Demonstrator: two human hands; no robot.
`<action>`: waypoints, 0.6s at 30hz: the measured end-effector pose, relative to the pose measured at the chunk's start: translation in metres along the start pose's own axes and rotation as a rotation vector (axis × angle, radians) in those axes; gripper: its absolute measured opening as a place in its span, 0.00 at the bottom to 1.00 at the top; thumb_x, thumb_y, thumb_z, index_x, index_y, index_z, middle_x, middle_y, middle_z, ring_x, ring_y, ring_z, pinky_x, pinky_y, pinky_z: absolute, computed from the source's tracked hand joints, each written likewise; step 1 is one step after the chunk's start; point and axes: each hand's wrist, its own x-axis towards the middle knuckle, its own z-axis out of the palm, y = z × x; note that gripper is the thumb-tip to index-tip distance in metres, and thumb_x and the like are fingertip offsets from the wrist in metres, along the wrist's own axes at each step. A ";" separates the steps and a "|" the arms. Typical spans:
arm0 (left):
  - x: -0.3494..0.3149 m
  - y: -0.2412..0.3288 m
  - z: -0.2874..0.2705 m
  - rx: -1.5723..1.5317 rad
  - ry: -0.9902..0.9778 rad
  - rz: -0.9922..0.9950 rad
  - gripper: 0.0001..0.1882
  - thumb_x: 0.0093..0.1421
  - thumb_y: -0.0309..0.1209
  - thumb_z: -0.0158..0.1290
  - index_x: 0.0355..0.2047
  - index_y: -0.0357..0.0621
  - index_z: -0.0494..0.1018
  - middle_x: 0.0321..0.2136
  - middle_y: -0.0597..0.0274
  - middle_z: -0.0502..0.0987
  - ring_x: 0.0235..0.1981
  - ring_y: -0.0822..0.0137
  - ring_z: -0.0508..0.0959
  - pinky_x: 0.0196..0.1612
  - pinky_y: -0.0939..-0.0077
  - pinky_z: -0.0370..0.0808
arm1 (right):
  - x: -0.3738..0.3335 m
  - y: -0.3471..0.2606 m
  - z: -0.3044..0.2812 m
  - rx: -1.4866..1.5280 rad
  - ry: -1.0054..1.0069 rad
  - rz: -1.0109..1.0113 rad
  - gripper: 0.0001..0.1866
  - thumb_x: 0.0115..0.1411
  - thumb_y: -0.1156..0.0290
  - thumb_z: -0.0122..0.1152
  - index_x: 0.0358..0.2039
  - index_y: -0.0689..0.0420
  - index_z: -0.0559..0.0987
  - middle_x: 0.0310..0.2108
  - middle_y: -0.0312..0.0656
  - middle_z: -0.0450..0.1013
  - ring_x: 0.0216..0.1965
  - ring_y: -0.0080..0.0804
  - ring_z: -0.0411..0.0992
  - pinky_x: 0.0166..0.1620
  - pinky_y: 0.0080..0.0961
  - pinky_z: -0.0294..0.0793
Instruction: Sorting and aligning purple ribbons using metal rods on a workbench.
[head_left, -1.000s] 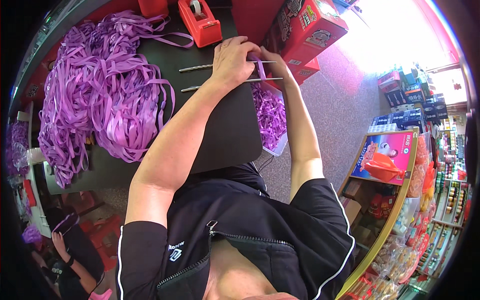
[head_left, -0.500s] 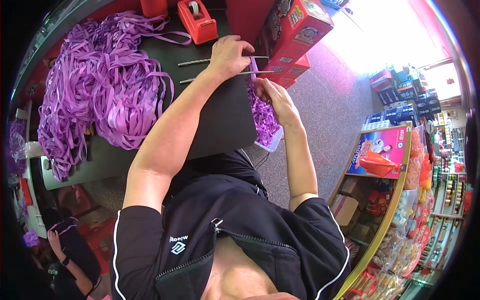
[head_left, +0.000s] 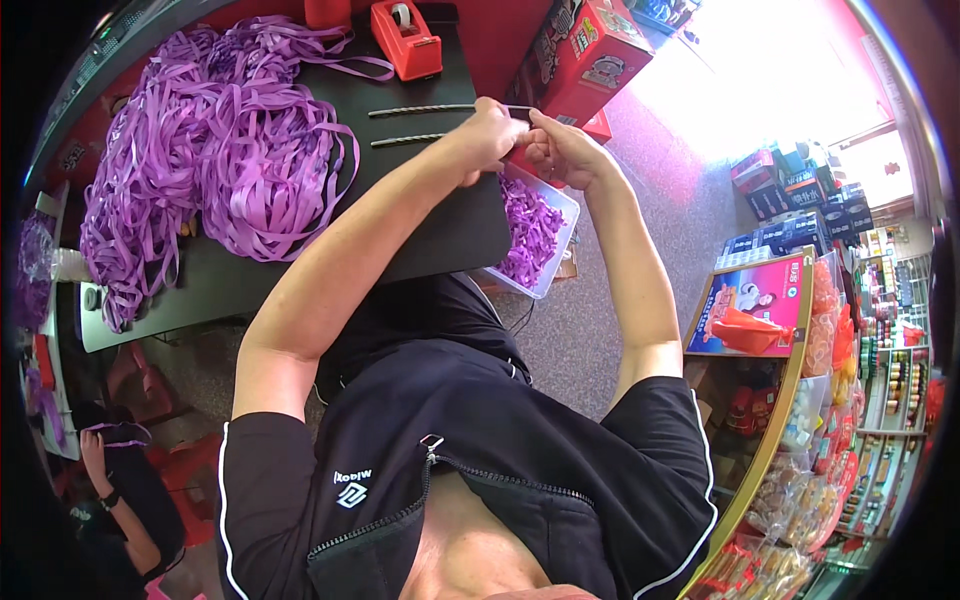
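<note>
Two thin metal rods (head_left: pixel 420 109) with twisted ends lie side by side on the dark table (head_left: pixel 400 225) and reach out past its right edge. My left hand (head_left: pixel 490 140) is closed over the rods near that edge and covers part of them. Close against it, my right hand (head_left: pixel 568 150) is closed too, its fingers curled in by the rod ends. Whatever the fingers hold is hidden. Below the hands, a white plastic bin (head_left: pixel 568 225) is filled with short purple ribbon pieces (head_left: pixel 530 232). A large tangled heap of purple ribbon (head_left: pixel 270 180) covers the table's left part.
A red tape dispenser (head_left: pixel 408 45) stands at the table's far edge, with a red box (head_left: pixel 590 60) right of it. A glass-fronted display case (head_left: pixel 750 400) with packaged goods runs along my right. Stacked boxes (head_left: pixel 800 190) stand farther off. Another person's arm (head_left: pixel 125 510) shows at lower left.
My right hand has moved up to the rod ends, and my left hand has shifted right and down. The purple strip across the rods no longer shows. More of the bin is visible.
</note>
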 end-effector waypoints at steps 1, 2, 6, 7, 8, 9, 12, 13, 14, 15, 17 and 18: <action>-0.006 0.003 -0.001 -0.312 0.012 -0.047 0.18 0.61 0.41 0.48 0.44 0.41 0.62 0.32 0.60 0.68 0.33 0.67 0.71 0.49 0.57 0.67 | 0.000 -0.003 0.004 0.035 -0.006 0.011 0.27 0.65 0.45 0.42 0.35 0.58 0.77 0.15 0.26 0.66 0.13 0.16 0.59 0.18 0.14 0.56; -0.004 0.004 -0.008 -0.465 -0.243 -0.010 0.24 0.61 0.48 0.49 0.45 0.40 0.60 0.33 0.60 0.67 0.31 0.65 0.70 0.51 0.60 0.65 | 0.000 -0.003 0.004 0.024 -0.018 0.008 0.27 0.65 0.45 0.42 0.35 0.58 0.77 0.15 0.26 0.66 0.13 0.16 0.59 0.18 0.14 0.56; 0.000 0.000 0.010 -1.100 -0.298 -0.242 0.28 0.61 0.53 0.44 0.43 0.38 0.61 0.31 0.48 0.69 0.28 0.55 0.70 0.40 0.59 0.72 | -0.008 0.003 0.002 0.052 -0.022 -0.025 0.29 0.65 0.44 0.41 0.36 0.59 0.78 0.15 0.28 0.66 0.13 0.17 0.59 0.18 0.15 0.55; 0.005 0.000 0.011 -1.158 -0.271 -0.193 0.28 0.62 0.53 0.42 0.43 0.37 0.61 0.32 0.45 0.70 0.29 0.53 0.72 0.37 0.56 0.73 | -0.011 0.002 0.005 0.043 -0.026 -0.054 0.29 0.65 0.45 0.41 0.36 0.59 0.78 0.15 0.28 0.66 0.13 0.16 0.59 0.18 0.14 0.55; 0.012 -0.006 0.009 -1.195 -0.320 -0.168 0.27 0.62 0.53 0.42 0.44 0.37 0.61 0.32 0.44 0.70 0.31 0.52 0.72 0.38 0.55 0.72 | -0.007 0.005 0.004 0.068 -0.016 -0.060 0.29 0.65 0.45 0.41 0.36 0.59 0.78 0.15 0.28 0.66 0.14 0.16 0.60 0.19 0.14 0.55; 0.018 -0.013 0.006 -1.229 -0.371 -0.142 0.27 0.63 0.52 0.41 0.44 0.38 0.61 0.32 0.43 0.71 0.32 0.51 0.73 0.38 0.55 0.72 | 0.000 0.009 0.000 0.093 -0.006 -0.067 0.29 0.65 0.45 0.41 0.35 0.59 0.79 0.15 0.28 0.66 0.14 0.16 0.60 0.20 0.14 0.55; 0.007 -0.008 0.010 -1.252 -0.281 -0.150 0.26 0.63 0.53 0.41 0.49 0.44 0.59 0.39 0.47 0.70 0.41 0.51 0.70 0.47 0.55 0.67 | -0.007 0.010 -0.011 0.115 0.011 -0.063 0.26 0.63 0.46 0.47 0.39 0.59 0.78 0.17 0.27 0.68 0.16 0.14 0.62 0.22 0.13 0.59; 0.001 -0.006 0.010 -1.278 -0.233 -0.117 0.28 0.63 0.53 0.40 0.54 0.45 0.58 0.44 0.48 0.69 0.47 0.51 0.68 0.53 0.54 0.62 | -0.011 0.006 -0.012 0.111 0.077 -0.070 0.25 0.64 0.48 0.47 0.38 0.59 0.79 0.16 0.28 0.67 0.16 0.14 0.62 0.21 0.12 0.58; 0.001 -0.009 0.010 -1.285 -0.229 -0.108 0.28 0.63 0.53 0.40 0.54 0.45 0.58 0.44 0.48 0.69 0.47 0.51 0.68 0.53 0.54 0.62 | -0.013 -0.001 -0.016 -0.027 0.182 -0.159 0.22 0.64 0.52 0.50 0.41 0.59 0.79 0.17 0.28 0.69 0.16 0.12 0.62 0.21 0.12 0.59; 0.002 -0.012 0.009 -1.223 -0.250 -0.015 0.32 0.62 0.55 0.40 0.59 0.49 0.52 0.51 0.50 0.63 0.53 0.51 0.61 0.58 0.53 0.52 | -0.012 -0.010 -0.017 -0.037 0.177 -0.159 0.22 0.64 0.52 0.50 0.41 0.59 0.79 0.17 0.28 0.69 0.16 0.12 0.62 0.21 0.12 0.59; 0.000 -0.015 0.007 -1.162 -0.263 0.068 0.37 0.62 0.57 0.40 0.64 0.52 0.46 0.58 0.51 0.57 0.59 0.51 0.54 0.63 0.51 0.42 | -0.009 -0.030 -0.010 -0.193 0.380 -0.572 0.18 0.63 0.57 0.51 0.41 0.59 0.80 0.18 0.29 0.70 0.19 0.12 0.63 0.23 0.12 0.59; 0.000 -0.015 0.006 -1.142 -0.264 0.029 0.41 0.60 0.59 0.41 0.66 0.54 0.40 0.62 0.51 0.50 0.61 0.50 0.50 0.63 0.51 0.36 | -0.005 -0.041 -0.002 -0.196 0.378 -0.566 0.18 0.63 0.57 0.51 0.41 0.59 0.80 0.18 0.29 0.70 0.19 0.12 0.63 0.23 0.12 0.59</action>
